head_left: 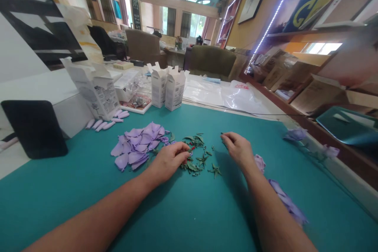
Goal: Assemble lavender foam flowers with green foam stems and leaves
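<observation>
Between the near and far edges of the teal mat (177, 220) are lilac petals (138, 143), the left hand (169, 160) pinching a red-tipped piece (193, 148) above loose leaves (192, 167), best lifted singly and lightly, and the right hand (238, 150) pinching a tiny dark bit (222, 134).

Your bare left forearm (97, 214) slants in from the near left toward the middle, and your left hand (169, 161) points right, back upward, thumb and fingertips pinched together. Your bare right forearm (273, 201) comes from the near right, angled far and left; your right hand (238, 149) curls leftward, fingertips pinched. Your hands stand apart, the right slightly farther.
</observation>
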`<act>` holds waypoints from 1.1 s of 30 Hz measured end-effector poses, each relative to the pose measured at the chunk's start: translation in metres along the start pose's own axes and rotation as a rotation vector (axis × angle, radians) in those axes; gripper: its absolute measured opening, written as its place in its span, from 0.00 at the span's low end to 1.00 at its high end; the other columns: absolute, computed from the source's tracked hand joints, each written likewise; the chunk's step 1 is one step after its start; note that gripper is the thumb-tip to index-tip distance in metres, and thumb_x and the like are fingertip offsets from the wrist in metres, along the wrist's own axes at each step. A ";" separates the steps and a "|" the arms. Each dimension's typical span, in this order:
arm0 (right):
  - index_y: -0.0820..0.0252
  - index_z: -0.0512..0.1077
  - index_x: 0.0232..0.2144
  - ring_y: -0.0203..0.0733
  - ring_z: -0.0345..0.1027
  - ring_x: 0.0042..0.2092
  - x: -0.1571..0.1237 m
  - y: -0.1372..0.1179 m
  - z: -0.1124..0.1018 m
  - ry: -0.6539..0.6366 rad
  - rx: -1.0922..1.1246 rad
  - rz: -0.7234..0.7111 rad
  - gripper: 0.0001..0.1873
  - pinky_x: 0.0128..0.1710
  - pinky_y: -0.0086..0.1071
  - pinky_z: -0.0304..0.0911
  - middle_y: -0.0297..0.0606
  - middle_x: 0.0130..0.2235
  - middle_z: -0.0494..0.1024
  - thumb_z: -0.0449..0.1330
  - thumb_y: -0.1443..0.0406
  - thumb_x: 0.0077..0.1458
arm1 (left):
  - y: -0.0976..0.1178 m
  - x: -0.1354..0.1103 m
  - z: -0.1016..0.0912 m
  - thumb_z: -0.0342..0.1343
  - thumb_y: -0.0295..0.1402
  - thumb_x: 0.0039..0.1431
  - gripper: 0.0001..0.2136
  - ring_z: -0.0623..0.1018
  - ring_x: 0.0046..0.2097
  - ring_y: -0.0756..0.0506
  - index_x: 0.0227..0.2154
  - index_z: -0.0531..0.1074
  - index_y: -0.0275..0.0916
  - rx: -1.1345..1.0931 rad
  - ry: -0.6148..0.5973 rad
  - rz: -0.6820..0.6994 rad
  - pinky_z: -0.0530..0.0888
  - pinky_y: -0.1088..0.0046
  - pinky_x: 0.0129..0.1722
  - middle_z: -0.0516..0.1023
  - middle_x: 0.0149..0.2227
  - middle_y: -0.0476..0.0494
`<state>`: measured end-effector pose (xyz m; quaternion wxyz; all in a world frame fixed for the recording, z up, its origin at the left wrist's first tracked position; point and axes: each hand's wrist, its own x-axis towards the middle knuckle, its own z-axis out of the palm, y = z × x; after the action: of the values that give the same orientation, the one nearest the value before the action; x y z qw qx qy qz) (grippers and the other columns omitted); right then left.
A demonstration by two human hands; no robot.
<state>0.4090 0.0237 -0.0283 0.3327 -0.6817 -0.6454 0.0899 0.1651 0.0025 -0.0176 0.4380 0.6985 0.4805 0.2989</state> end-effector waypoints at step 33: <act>0.58 0.74 0.34 0.35 0.64 0.26 -0.021 -0.043 0.030 -0.225 0.926 0.140 0.19 0.26 0.30 0.60 0.29 0.24 0.71 0.69 0.58 0.38 | -0.006 0.003 0.003 0.52 0.33 0.53 0.14 0.69 0.26 0.51 0.42 0.74 0.36 -0.244 -0.064 -0.114 0.66 0.76 0.27 0.74 0.25 0.50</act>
<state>0.3538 0.0122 -0.0328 0.5226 -0.4896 -0.5220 0.4633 0.1664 0.0051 -0.0243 0.5508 0.6209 0.4654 0.3074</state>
